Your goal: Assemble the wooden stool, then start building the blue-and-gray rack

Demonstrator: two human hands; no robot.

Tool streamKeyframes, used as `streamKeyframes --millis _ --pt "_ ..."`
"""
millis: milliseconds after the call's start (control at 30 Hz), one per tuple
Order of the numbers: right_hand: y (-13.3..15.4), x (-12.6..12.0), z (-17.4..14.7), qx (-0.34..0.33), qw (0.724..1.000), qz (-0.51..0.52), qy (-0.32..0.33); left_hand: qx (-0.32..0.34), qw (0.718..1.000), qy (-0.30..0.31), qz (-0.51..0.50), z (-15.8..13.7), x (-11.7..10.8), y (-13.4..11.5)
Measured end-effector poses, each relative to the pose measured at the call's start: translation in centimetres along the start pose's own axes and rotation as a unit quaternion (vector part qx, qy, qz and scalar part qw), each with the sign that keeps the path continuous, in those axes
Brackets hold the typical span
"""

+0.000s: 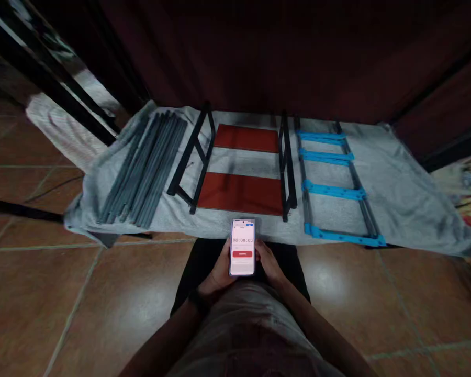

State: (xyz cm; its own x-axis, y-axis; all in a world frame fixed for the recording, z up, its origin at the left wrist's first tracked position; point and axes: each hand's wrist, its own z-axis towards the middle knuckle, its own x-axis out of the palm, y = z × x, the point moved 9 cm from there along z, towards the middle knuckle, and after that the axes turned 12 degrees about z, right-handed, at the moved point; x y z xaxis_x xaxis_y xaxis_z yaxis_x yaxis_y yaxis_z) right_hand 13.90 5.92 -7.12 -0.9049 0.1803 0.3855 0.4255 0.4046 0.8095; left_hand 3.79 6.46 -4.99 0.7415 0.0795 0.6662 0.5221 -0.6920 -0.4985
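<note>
A lit phone [242, 264] is held upright over my lap, its screen showing a timer at 00:00:00 and a red button. My left hand [221, 268] wraps the phone's left edge and lower back. On the other edge, my right hand [267, 259] curls its fingers against the phone; part of them is hidden behind it. Just beyond the phone lie two red-brown panels [241, 192] between a black metal frame [202, 152] on the left and another black frame [286, 165] on the right. Neither hand touches these.
A grey cloth [412, 193] covers the low surface before me. Several grey tubes [147, 167] lie side by side at its left. To the right are blue plastic brackets [333, 191] with dark rods. A dark curtain-like backdrop [282, 57] rises behind. Tiled floor [35, 298] shows around my legs.
</note>
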Motion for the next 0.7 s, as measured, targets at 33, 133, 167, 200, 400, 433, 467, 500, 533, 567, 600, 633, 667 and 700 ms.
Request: streamKeyframes --millis 33,133,167,200,400,433,467,500,533,567,600,633,667,700 --pt "0.1 0.0 -0.1 -0.003 1.0 -0.001 -0.003 -0.011 1.0 0.003 -0.002 0.1 -0.1 0.4" --pt "0.3 -0.3 -0.2 -0.009 1.0 -0.004 -0.013 -0.037 0.999 0.012 -0.005 0.5 -0.2 1.2" --pt "0.3 -0.4 -0.2 -0.009 1.0 -0.005 -0.017 -0.04 0.999 0.016 -0.006 0.7 -0.1 1.3" --pt "0.3 -0.5 -0.3 -0.008 1.0 -0.005 -0.022 -0.045 0.999 0.02 -0.006 0.8 -0.1 1.5" --pt "0.6 -1.3 -0.6 -0.006 0.998 -0.013 -0.065 -0.065 0.997 0.037 0.005 1.0 0.3 1.9" --pt "0.7 -1.4 -0.7 -0.008 0.997 -0.012 -0.07 -0.064 0.997 0.039 0.006 1.0 0.4 1.9" --pt "0.9 -1.4 -0.7 -0.011 0.997 -0.012 -0.073 -0.062 0.997 0.04 0.008 1.0 0.4 1.9" --pt "1.0 -1.5 -0.8 -0.014 0.997 -0.011 -0.076 -0.058 0.997 0.039 0.01 1.0 0.4 1.9" --pt "1.1 -1.5 -0.9 -0.017 0.997 -0.011 -0.078 -0.056 0.998 0.037 0.012 1.0 0.4 1.9" --pt "1.3 -1.6 -1.0 -0.021 0.997 -0.01 -0.08 -0.055 0.998 0.035 0.015 1.0 0.4 1.9" --pt "1.3 -1.6 -1.0 -0.023 0.996 -0.008 -0.081 -0.056 0.998 0.033 0.018 1.0 0.4 1.9" --pt "1.4 -1.7 -1.1 -0.025 0.996 -0.007 -0.083 -0.057 0.998 0.033 0.021 1.0 0.4 2.0" --pt "1.5 -1.8 -1.1 -0.027 0.996 -0.006 -0.086 -0.056 0.998 0.033 0.025 0.9 0.5 2.0" --pt "1.5 -1.9 -1.2 -0.028 0.996 -0.006 -0.09 -0.052 0.998 0.033 0.031 0.9 0.6 1.9"
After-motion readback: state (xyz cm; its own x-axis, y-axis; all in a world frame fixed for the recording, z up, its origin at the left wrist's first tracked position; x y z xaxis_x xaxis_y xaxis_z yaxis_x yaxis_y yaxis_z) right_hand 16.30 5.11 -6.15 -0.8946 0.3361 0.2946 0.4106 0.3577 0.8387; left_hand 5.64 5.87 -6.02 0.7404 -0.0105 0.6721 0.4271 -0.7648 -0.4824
